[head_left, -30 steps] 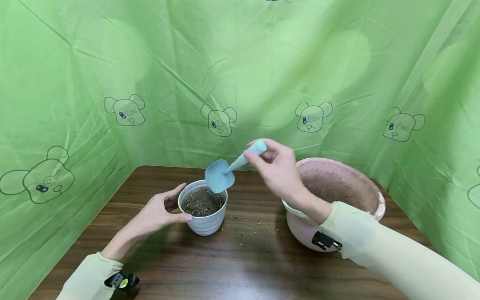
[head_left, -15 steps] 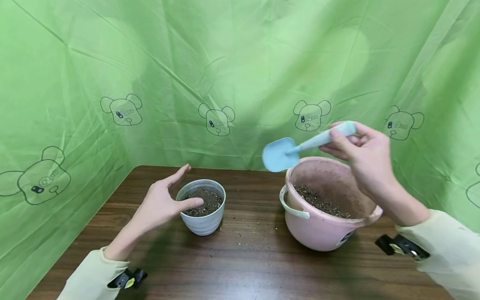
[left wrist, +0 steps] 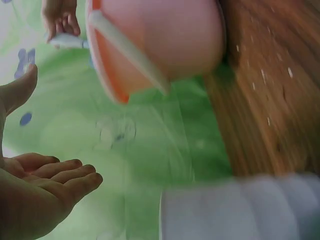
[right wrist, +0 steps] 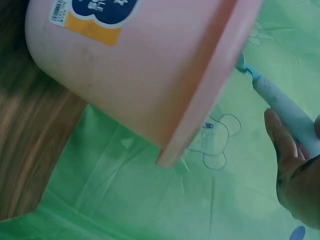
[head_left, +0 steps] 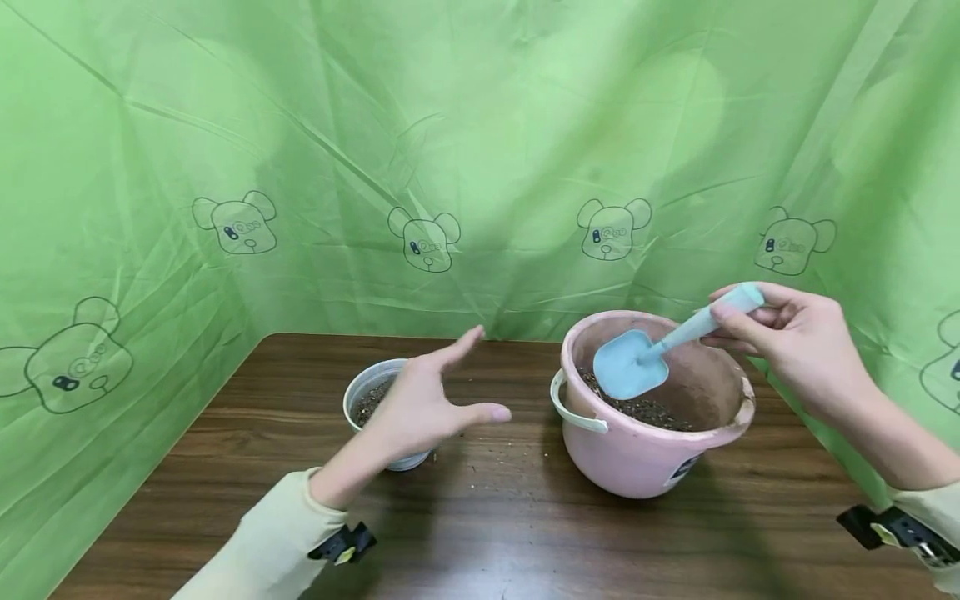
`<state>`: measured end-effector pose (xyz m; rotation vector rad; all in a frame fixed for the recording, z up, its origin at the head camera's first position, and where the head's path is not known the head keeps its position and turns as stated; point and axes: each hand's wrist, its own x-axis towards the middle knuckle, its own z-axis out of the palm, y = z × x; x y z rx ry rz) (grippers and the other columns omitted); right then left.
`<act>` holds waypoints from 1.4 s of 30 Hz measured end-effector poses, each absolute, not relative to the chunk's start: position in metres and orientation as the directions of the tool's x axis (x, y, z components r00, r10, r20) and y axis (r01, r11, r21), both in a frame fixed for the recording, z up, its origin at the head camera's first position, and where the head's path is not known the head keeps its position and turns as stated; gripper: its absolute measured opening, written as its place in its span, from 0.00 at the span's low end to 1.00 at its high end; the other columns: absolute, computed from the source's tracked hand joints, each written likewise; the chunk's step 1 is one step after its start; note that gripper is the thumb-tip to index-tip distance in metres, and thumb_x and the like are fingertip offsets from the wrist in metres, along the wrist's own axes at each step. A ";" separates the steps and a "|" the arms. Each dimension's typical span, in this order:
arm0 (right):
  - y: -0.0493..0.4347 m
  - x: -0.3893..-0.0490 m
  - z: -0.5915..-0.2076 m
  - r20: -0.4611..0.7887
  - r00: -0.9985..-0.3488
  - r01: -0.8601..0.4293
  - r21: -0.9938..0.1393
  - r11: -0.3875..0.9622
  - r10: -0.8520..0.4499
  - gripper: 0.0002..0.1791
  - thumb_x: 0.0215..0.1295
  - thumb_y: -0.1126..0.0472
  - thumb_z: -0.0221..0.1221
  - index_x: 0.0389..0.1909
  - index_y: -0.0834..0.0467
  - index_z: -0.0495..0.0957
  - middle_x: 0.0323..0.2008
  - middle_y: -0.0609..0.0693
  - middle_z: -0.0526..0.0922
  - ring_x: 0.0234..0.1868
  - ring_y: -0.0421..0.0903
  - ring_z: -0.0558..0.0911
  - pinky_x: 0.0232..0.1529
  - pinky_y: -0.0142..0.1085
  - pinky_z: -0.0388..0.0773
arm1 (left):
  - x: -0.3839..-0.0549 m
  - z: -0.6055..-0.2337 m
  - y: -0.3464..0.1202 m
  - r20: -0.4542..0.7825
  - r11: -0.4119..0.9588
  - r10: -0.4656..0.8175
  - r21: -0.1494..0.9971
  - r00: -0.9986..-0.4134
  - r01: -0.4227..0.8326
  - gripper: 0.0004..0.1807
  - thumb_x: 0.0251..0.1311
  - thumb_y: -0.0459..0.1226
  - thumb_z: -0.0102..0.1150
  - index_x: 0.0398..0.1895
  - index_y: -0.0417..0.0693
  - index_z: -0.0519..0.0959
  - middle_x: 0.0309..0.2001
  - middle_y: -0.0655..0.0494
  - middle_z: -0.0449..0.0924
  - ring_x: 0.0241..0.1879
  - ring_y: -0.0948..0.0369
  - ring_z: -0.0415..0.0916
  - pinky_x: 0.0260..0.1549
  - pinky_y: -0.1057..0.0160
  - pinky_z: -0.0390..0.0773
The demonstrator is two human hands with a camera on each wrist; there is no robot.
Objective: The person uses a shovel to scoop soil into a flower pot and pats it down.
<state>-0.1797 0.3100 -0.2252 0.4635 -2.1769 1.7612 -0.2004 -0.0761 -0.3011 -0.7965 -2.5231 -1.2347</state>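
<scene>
A small light-blue trowel (head_left: 632, 367) is pinched by its handle in my right hand (head_left: 806, 342). Its blade hangs over the mouth of a pink bucket (head_left: 622, 467), above dark soil (head_left: 652, 412). My left hand (head_left: 423, 400) is in the air between the bucket and a pale grey flowerpot (head_left: 356, 385), thumb and fingers spread, holding nothing. Part of the pot is hidden behind that hand and wrist; soil shows inside it. In the left wrist view the left hand (left wrist: 45, 190) has straight fingers, apart from both pot and bucket. The right wrist view shows the trowel handle (right wrist: 287, 110) in the right fingers.
A white bucket handle (head_left: 577, 412) hangs down the bucket's left side. Crumbs of soil lie on the brown wooden table (head_left: 480, 533) between pot and bucket. Green cloth (head_left: 510, 167) printed with bear heads stands behind and at the sides.
My right hand has carried the trowel from above the pot rightward to over the bucket. The left hand has let go of the pot and moved right, toward the bucket.
</scene>
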 end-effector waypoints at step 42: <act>0.331 -0.241 -0.270 0.312 -0.863 -0.505 -0.540 0.673 -0.397 0.10 0.63 0.59 0.62 0.42 0.58 0.80 0.30 0.47 0.86 0.31 0.43 0.85 0.32 0.33 0.81 | -0.223 -0.343 0.027 0.398 0.227 0.472 0.807 -0.786 0.545 0.59 0.36 0.60 0.74 0.74 0.60 0.53 0.67 0.65 0.62 0.60 0.70 0.65 0.58 0.64 0.67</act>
